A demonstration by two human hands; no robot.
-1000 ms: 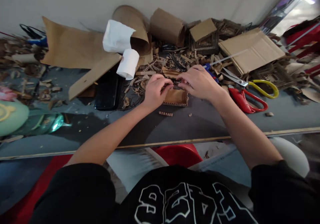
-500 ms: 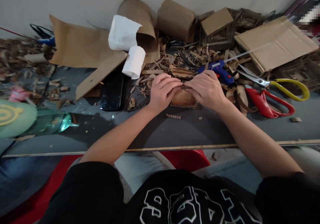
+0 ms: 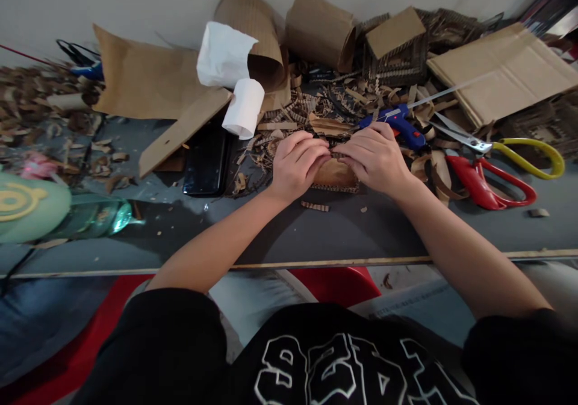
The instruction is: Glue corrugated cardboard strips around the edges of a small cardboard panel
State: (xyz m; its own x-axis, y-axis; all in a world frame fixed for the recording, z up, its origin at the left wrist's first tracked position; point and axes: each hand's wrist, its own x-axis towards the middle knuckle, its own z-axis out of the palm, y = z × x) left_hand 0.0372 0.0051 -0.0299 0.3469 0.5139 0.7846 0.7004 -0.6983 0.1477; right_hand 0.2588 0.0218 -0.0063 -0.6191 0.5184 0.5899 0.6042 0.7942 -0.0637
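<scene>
A small rectangular cardboard piece with a corrugated edge [image 3: 336, 177] lies on the dark table between my hands. My left hand [image 3: 298, 163] is closed at its far left corner, fingertips pinched together. From the other side, my right hand [image 3: 376, 157] is closed at the far right part of the same piece. The fingertips of both hands nearly meet along its far edge, and they hide what they grip there. A short corrugated cardboard strip [image 3: 315, 206] lies just in front of the piece.
A blue glue gun [image 3: 397, 122] and red-and-yellow-handled scissors [image 3: 490, 158] lie to the right. Behind are cardboard rolls [image 3: 320, 32], a white paper roll [image 3: 244, 109] and scraps. A black phone [image 3: 205, 164] and a green bottle [image 3: 94, 217] are at left.
The view has shifted slightly. Both hands stay at the far edge of the cardboard piece, with only small finger movement.
</scene>
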